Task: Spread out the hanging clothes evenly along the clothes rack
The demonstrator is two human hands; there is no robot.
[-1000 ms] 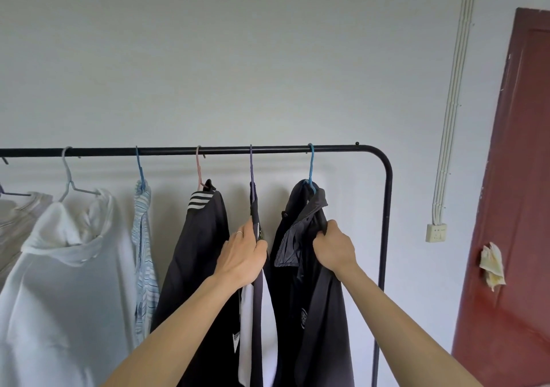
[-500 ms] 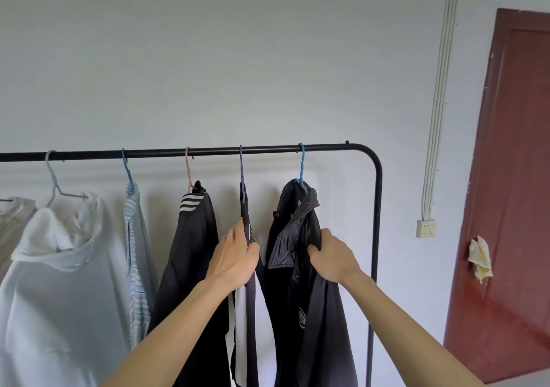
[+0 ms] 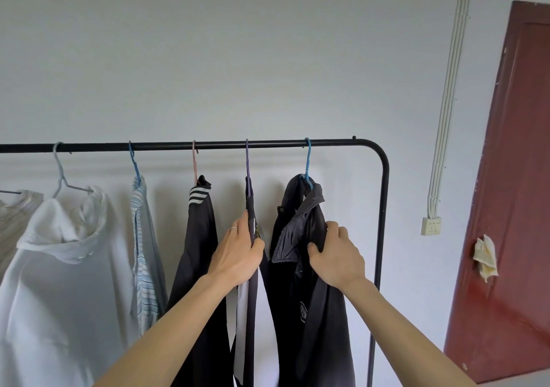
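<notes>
Along the black metal clothes rack (image 3: 178,146), the clothes hang in a row, and most of the job looks done. Five hangers sit on the top bar with gaps between them that look about the same. Near the rack's bent corner hangs the dark grey jacket with a collar (image 3: 300,267) on a blue hanger (image 3: 308,160). Next along the bar from the corner is the thin dark and white garment (image 3: 251,297) on a purple hanger (image 3: 247,160). After that come the black top with white stripes at the neck (image 3: 198,252), the light blue striped shirt (image 3: 144,252) and the white hooded top (image 3: 59,267). One more pale striped piece (image 3: 15,214) shows at the picture's edge, far from the corner, so I cannot tell how the rest of the bar looks.

The left hand (image 3: 238,252) is closed around the edge of the thin dark and white garment. The right hand (image 3: 336,252) is closed on the front of the dark grey jacket, just under its collar. Both hands are well below the bar.

I think only a small nudge is left here. A short bare bit of bar lies between the blue hanger and the corner, so the jacket could slide a little that way.

Behind the rack is a plain pale wall (image 3: 238,59). Past the rack's corner, thin white pipes (image 3: 449,89) run down to a small wall socket (image 3: 431,226). Further off stands a dark red door (image 3: 512,208) with a crumpled bit of paper (image 3: 485,255) stuck on it.
</notes>
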